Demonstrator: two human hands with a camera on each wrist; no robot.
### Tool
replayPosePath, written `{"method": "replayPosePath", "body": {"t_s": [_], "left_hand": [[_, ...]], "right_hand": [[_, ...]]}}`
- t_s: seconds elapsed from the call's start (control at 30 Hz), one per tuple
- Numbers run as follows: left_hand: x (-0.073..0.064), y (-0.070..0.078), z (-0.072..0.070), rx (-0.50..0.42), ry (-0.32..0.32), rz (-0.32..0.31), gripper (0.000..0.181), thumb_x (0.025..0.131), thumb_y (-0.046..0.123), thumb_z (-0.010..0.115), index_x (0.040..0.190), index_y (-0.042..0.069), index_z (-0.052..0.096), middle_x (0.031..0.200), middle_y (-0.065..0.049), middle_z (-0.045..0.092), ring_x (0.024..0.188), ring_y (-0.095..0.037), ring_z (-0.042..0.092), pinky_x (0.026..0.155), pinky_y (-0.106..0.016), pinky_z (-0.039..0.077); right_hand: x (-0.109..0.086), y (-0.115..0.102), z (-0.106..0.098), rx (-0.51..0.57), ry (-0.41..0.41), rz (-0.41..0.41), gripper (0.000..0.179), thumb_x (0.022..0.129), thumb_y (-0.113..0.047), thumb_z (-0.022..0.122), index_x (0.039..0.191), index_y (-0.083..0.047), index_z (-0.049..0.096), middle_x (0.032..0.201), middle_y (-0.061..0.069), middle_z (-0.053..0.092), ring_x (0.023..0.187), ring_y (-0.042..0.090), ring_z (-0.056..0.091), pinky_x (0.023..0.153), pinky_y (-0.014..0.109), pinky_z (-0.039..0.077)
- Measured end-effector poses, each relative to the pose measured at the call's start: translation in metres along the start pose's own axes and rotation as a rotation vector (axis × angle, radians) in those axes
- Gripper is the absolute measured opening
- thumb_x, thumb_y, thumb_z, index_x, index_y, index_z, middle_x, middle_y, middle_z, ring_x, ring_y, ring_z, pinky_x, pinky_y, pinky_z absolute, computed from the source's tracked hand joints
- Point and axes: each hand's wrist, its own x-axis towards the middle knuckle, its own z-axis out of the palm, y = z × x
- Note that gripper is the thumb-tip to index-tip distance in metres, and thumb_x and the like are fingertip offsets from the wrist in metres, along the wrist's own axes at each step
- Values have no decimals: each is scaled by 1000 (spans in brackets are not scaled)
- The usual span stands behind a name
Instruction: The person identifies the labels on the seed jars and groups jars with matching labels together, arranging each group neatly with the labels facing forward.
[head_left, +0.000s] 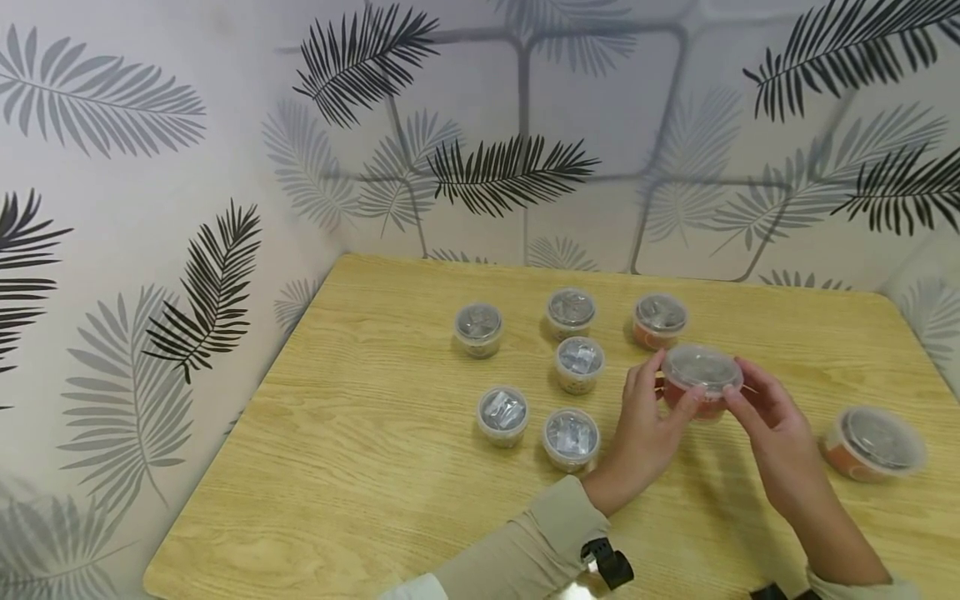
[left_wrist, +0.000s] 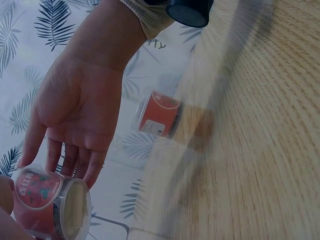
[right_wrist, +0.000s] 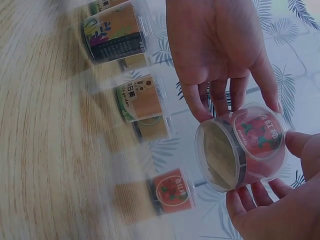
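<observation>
Both hands hold one round, clear plastic tub [head_left: 701, 379] with a lid and a red tomato label, raised above the table. My left hand [head_left: 648, 429] grips its left side, and my right hand [head_left: 780, 442] grips the right side, thumbs toward me. In the right wrist view the tub [right_wrist: 245, 147] is tilted, showing a pale brown base. The left wrist view has the label of this tub [left_wrist: 37, 192] close to the left palm [left_wrist: 82, 105]. Its contents are hard to make out through the lid.
Several small lidded tubs [head_left: 572, 437] stand on the wooden table [head_left: 360, 417] left of the hands. One red-labelled tub [head_left: 660, 321] is behind the held one; another red-labelled tub [head_left: 873, 446] stands at the right. A leaf-patterned wall covering [head_left: 480, 108] rises behind the table.
</observation>
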Motion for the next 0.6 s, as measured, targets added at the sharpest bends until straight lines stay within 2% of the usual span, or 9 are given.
{"method": "replayPosePath", "body": {"t_s": [0.3, 0.43, 0.6], "left_hand": [[0, -5, 3, 4, 5, -17, 58, 93, 36, 56, 140, 11, 34, 126, 2, 39, 107, -7, 44, 90, -23, 42], [-1, -8, 6, -2, 6, -29, 55, 92, 33, 59, 137, 12, 38, 123, 3, 41, 105, -7, 46, 88, -23, 43], [-1, -12, 10, -14, -17, -13, 53, 92, 31, 59, 137, 14, 37, 124, 3, 41, 105, -6, 46, 88, -22, 43]], "right_hand": [[0, 3, -5, -22, -15, -8, 51, 96, -10, 51, 144, -7, 32, 130, -2, 44, 117, 3, 41, 87, 8, 36], [-2, 5, -9, 3, -28, -6, 52, 96, -8, 50, 144, -4, 30, 129, -4, 45, 115, 1, 43, 87, 8, 37], [-5, 8, -15, -26, -43, 19, 55, 96, -9, 50, 146, -6, 27, 136, -3, 42, 119, 1, 40, 88, 8, 36]]}}
